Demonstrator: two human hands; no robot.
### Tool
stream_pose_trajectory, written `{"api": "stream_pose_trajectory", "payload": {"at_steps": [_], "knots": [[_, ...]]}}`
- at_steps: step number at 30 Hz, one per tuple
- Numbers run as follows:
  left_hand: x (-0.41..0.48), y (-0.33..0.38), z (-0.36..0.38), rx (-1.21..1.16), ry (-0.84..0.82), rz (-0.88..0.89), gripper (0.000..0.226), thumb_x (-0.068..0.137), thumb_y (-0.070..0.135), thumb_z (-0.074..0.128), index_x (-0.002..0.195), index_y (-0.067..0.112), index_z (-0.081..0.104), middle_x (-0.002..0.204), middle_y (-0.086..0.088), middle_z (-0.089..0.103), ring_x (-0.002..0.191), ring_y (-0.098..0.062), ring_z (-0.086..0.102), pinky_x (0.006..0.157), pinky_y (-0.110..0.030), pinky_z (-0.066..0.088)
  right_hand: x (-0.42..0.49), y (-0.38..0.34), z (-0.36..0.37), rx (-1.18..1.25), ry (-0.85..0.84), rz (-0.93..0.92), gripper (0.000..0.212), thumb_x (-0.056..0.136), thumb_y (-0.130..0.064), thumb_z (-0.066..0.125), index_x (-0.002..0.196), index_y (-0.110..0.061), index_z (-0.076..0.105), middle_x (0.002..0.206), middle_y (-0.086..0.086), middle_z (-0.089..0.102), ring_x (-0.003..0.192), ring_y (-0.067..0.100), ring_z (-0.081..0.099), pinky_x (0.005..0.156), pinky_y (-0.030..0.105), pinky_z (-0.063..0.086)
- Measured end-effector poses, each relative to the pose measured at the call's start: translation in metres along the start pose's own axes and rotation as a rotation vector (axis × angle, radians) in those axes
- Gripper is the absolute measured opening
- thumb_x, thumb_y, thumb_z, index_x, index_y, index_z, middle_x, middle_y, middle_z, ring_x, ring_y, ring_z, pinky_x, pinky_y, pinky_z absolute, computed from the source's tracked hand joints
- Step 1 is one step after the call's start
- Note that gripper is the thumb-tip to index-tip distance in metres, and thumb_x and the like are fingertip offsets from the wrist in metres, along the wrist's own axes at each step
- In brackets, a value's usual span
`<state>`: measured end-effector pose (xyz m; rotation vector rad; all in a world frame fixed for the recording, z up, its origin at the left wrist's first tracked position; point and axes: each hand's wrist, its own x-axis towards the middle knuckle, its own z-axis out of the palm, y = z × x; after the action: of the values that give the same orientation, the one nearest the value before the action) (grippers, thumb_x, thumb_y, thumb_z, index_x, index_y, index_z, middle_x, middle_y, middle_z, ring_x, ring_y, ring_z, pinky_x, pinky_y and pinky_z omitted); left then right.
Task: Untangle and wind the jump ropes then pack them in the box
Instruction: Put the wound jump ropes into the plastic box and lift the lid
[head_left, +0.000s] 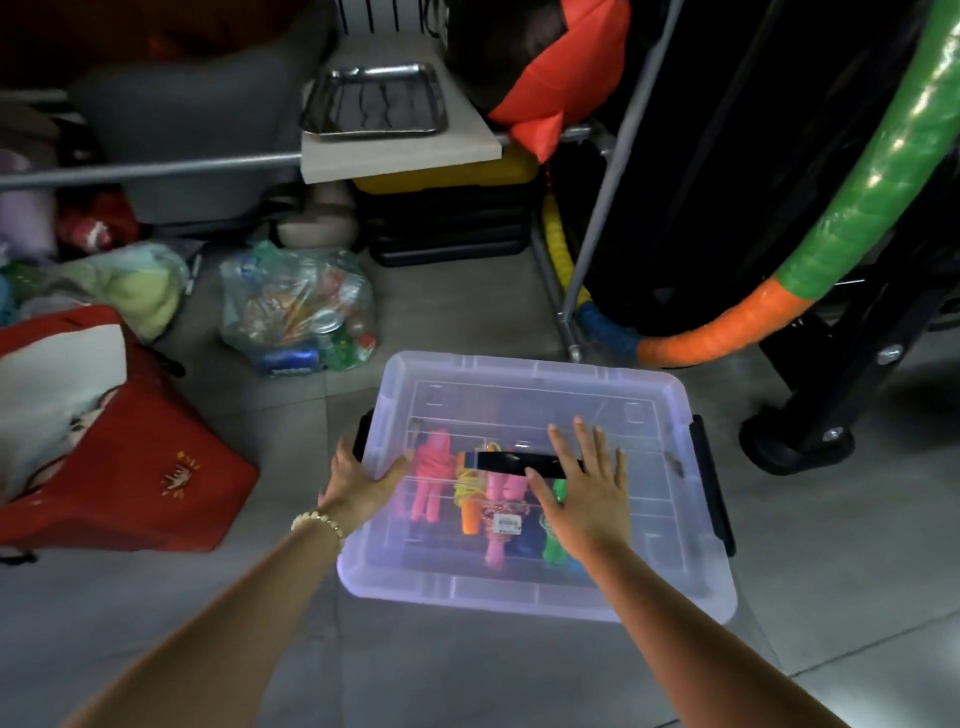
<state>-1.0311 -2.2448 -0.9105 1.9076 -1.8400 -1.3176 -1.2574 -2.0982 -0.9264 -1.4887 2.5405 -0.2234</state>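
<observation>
1. The lidded box (649, 415) is clear ribbed plastic with rounded corners, sitting on the grey tiled floor (831, 597).
2. Wound jump ropes (493, 499) show through its top in pink, orange, yellow and green.
3. Your left hand (358, 480) grips the box's left edge.
4. Your right hand (582, 488) lies flat, fingers spread, over the black handle (504, 462).
5. A red bag (145, 467) sits left; a clear sack of bottles (296, 306) lies beyond.

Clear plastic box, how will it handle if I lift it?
The box is probably light: thin plastic, only a few wound jump ropes inside. They may slide if it tilts. The walls likely flex.
</observation>
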Motion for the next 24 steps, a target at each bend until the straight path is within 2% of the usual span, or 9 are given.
{"api": "stream_pose_trajectory", "payload": {"at_steps": [4, 6, 8, 10, 13, 16, 19, 21, 24], "knots": [[-0.003, 0.002, 0.006, 0.307, 0.141, -0.066, 0.096, 0.075, 0.073, 0.053, 0.147, 0.018, 0.021, 0.146, -0.01, 0.031, 0.131, -0.034, 0.029, 0.109, -0.042, 0.026, 0.001, 0.0, 0.003, -0.017, 0.013, 0.014, 0.083, 0.076, -0.077, -0.013, 0.148, -0.04, 0.004, 0.159, -0.003, -0.006, 0.144, 0.016, -0.016, 0.116, 0.04, -0.013], [-0.001, 0.001, 0.006, 0.209, 0.069, -0.117, 0.107, 0.072, 0.078, 0.051, 0.151, 0.019, 0.008, 0.152, -0.011, 0.026, 0.135, -0.035, 0.026, 0.112, -0.043, 0.023, 0.002, 0.001, 0.003, -0.026, 0.013, 0.019, 0.081, 0.077, -0.076, -0.011, 0.148, -0.04, 0.004, 0.159, -0.004, -0.007, 0.143, 0.015, -0.017, 0.116, 0.04, -0.013], [0.002, -0.002, 0.003, 0.048, -0.022, -0.151, 0.116, 0.067, 0.081, 0.052, 0.151, 0.017, 0.004, 0.151, -0.014, 0.027, 0.135, -0.035, 0.032, 0.111, -0.044, 0.03, 0.002, 0.0, 0.004, -0.035, 0.011, 0.018, 0.079, 0.078, -0.076, -0.008, 0.148, -0.04, 0.004, 0.159, -0.004, -0.007, 0.144, 0.016, -0.016, 0.116, 0.04, -0.013], [-0.002, -0.002, 0.003, 0.097, 0.047, -0.128, 0.112, 0.07, 0.077, 0.054, 0.149, 0.011, 0.013, 0.143, -0.019, 0.032, 0.131, -0.036, 0.035, 0.109, -0.044, 0.033, 0.002, -0.001, 0.004, -0.034, 0.016, 0.018, 0.077, 0.08, -0.074, -0.004, 0.148, -0.039, 0.006, 0.159, -0.003, -0.004, 0.145, 0.018, -0.012, 0.116, 0.04, -0.011], [-0.01, 0.002, 0.006, 0.197, 0.272, 0.004, 0.083, 0.082, 0.06, 0.057, 0.137, 0.004, 0.033, 0.126, -0.021, 0.042, 0.118, -0.037, 0.043, 0.097, -0.044, 0.039, 0.002, -0.002, 0.003, -0.025, 0.026, 0.017, 0.075, 0.082, -0.072, 0.003, 0.148, -0.038, 0.011, 0.159, -0.002, 0.0, 0.146, 0.019, -0.008, 0.116, 0.04, -0.01], [-0.013, 0.004, 0.006, 0.117, 0.331, 0.083, 0.054, 0.089, 0.041, 0.057, 0.13, 0.009, 0.042, 0.111, -0.014, 0.06, 0.092, -0.034, 0.059, 0.075, -0.039, 0.048, 0.001, -0.002, 0.002, -0.03, 0.027, 0.019, 0.076, 0.082, -0.072, 0.002, 0.148, -0.037, 0.011, 0.159, -0.002, 0.001, 0.146, 0.02, -0.007, 0.116, 0.04, -0.011], [-0.014, 0.005, 0.004, 0.084, 0.371, 0.11, 0.048, 0.09, 0.034, 0.058, 0.132, 0.015, 0.045, 0.088, -0.006, 0.068, 0.07, -0.023, 0.056, 0.065, -0.031, 0.043, 0.002, -0.003, 0.001, -0.033, 0.026, 0.023, 0.077, 0.081, -0.073, 0.001, 0.149, -0.037, 0.011, 0.159, -0.002, 0.001, 0.146, 0.02, -0.008, 0.116, 0.04, -0.01], [-0.015, 0.006, 0.006, 0.095, 0.392, 0.109, 0.044, 0.091, 0.033, 0.056, 0.131, 0.017, 0.047, 0.086, -0.006, 0.069, 0.071, -0.025, 0.057, 0.065, -0.031, 0.043, 0.002, -0.004, 0.0, -0.034, 0.009, 0.027, 0.078, 0.08, -0.073, 0.001, 0.148, -0.038, 0.01, 0.159, -0.002, -0.001, 0.146, 0.019, -0.009, 0.117, 0.041, -0.009], [-0.017, 0.011, 0.011, 0.147, 0.379, 0.095, 0.044, 0.095, 0.031, 0.05, 0.135, 0.015, 0.043, 0.094, -0.011, 0.069, 0.084, -0.033, 0.064, 0.07, -0.038, 0.048, 0.002, -0.004, -0.004, -0.022, -0.025, 0.012, 0.085, 0.075, -0.078, -0.008, 0.148, -0.038, 0.007, 0.159, -0.003, -0.004, 0.146, 0.019, -0.011, 0.116, 0.041, -0.011]]}}
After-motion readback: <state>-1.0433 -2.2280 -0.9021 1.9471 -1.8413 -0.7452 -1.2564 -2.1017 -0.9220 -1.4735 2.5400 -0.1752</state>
